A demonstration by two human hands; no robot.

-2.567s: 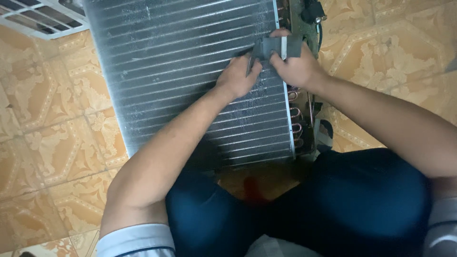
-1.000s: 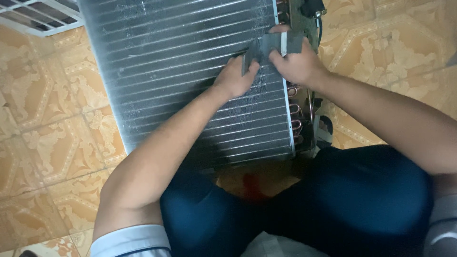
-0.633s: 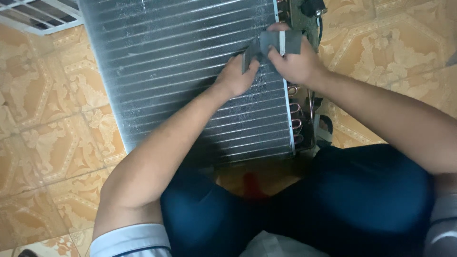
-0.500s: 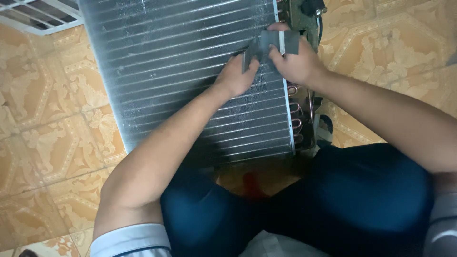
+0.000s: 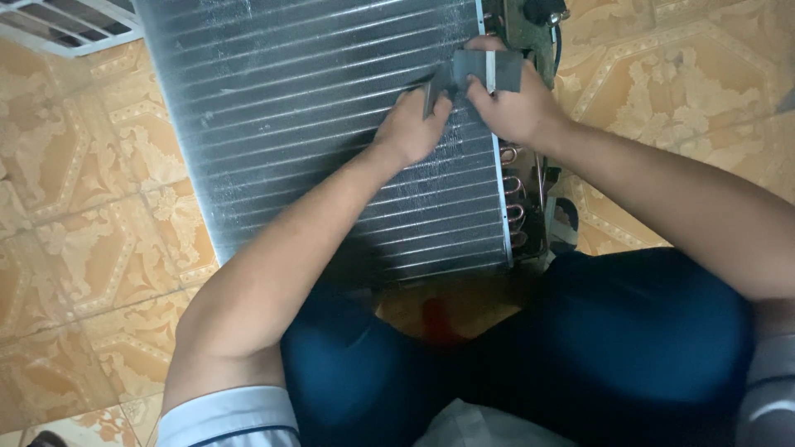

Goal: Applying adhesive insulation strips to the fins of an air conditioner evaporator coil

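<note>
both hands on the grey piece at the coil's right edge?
Yes: the left hand pinches its left end and the right hand grips its middle, over the finned coil.

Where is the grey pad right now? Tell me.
In the head view, the grey pad is at top centre-right, against the coil's right edge, held between the left hand and right hand.

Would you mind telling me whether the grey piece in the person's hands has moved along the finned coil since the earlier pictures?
No. The grey piece sits at the same spot by the finned coil's right edge, held by both hands.
</note>
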